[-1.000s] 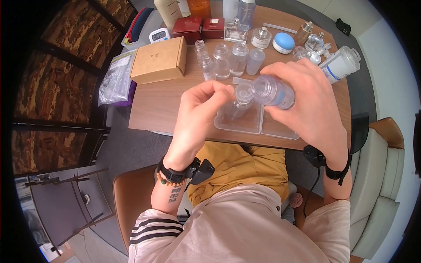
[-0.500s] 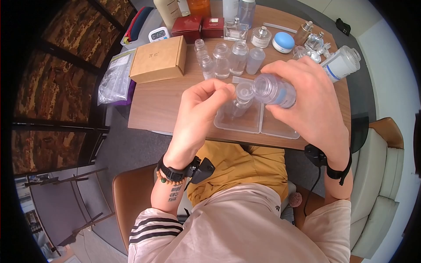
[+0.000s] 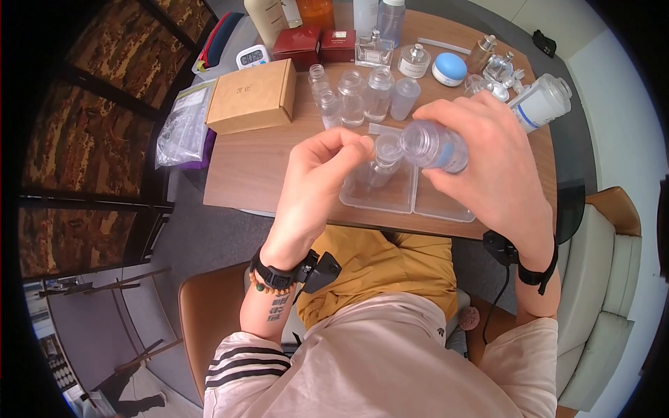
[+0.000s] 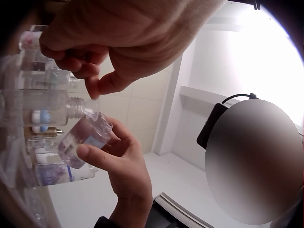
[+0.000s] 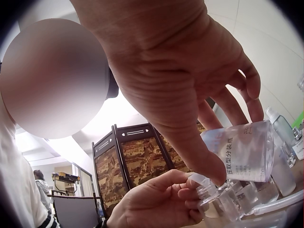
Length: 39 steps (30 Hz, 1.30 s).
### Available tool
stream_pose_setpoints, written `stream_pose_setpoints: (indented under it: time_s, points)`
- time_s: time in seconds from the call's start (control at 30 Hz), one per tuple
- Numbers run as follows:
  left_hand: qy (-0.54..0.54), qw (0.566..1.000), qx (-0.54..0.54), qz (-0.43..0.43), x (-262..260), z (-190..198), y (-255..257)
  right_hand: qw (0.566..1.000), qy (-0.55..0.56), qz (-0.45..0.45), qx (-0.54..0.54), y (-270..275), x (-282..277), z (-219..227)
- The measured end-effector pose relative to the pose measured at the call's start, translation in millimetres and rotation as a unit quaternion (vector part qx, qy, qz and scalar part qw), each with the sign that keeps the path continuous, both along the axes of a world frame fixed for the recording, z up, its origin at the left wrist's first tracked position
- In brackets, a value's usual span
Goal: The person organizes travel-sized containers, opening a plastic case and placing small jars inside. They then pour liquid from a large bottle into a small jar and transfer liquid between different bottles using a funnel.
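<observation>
My left hand (image 3: 317, 171) pinches the edge of a small clear funnel (image 3: 387, 148) between thumb and forefinger. The funnel sits in the neck of a clear bottle (image 3: 381, 174), which stands upright in a shallow clear tray (image 3: 376, 206). With my right hand (image 3: 495, 157) I grip a labelled clear bottle (image 3: 446, 150), fingers and thumb around its body. It is uncapped and tilted, its mouth right at the funnel's rim. In the left wrist view the tilted bottle (image 4: 76, 145) shows some liquid inside. The right wrist view shows its printed label (image 5: 237, 154).
Several open clear bottles (image 3: 352, 101) stand just behind the tray. Further back are a blue-lidded jar (image 3: 450, 68), perfume bottles (image 3: 414, 63) and dark red boxes (image 3: 300, 45). A cardboard box (image 3: 252, 97) lies to the left, a large white bottle (image 3: 543, 103) to the right.
Both hands stay in nearly the same place, with the tilted bottle still at the funnel. A person's leg has come into view at the lower left of the head view.
</observation>
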<state>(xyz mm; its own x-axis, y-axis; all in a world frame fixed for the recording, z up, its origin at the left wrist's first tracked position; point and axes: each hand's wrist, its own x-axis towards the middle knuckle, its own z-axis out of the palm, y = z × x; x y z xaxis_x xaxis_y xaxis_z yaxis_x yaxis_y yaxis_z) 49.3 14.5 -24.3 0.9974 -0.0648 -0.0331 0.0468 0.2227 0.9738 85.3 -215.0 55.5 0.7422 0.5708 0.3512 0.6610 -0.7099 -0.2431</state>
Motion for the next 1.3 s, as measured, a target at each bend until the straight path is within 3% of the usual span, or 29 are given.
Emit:
stream_pose_setpoints:
  time_s: [1.3]
  points:
    - [-0.003,1.000,-0.001,-0.001,-0.4,1.7,-0.7,1.000,-0.023,0.003,-0.015,2.7,-2.5,6.2]
